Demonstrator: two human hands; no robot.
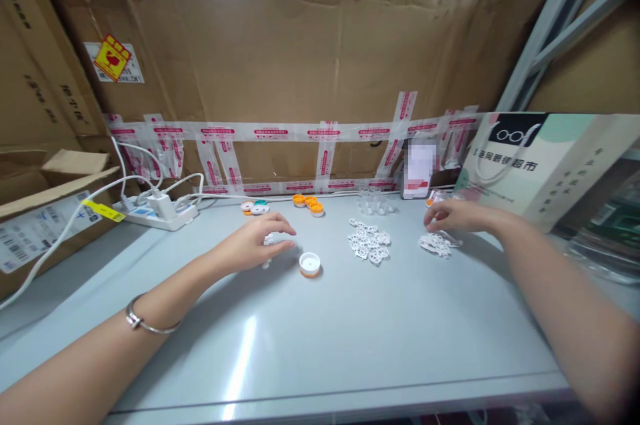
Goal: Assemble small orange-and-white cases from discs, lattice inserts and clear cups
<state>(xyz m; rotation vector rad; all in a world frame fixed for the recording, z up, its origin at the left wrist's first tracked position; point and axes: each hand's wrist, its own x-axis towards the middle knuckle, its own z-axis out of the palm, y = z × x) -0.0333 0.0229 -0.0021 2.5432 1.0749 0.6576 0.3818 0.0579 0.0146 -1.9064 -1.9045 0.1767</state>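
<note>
My left hand [265, 241] is held above the table, thumb and index finger apart, with nothing between them. Small white pieces [267, 263] lie partly hidden behind and below it. Just right of its fingertips sits a round cap [310, 263], white on top with an orange lower rim. My right hand [457, 216] reaches in over a pile of white openwork plastic pieces [436, 245], its fingers bent and the tips close together; whatever is pinched there is too small to make out. Another pile of white openwork pieces [370, 240] lies between the hands.
Orange rings [310, 202], white discs [260, 209] and clear plastic cups [375, 201] stand along the back. A phone [419, 170] leans against the taped cardboard [300, 58]. A power strip [165, 215] is at left, a paper bag [530, 165] at right.
</note>
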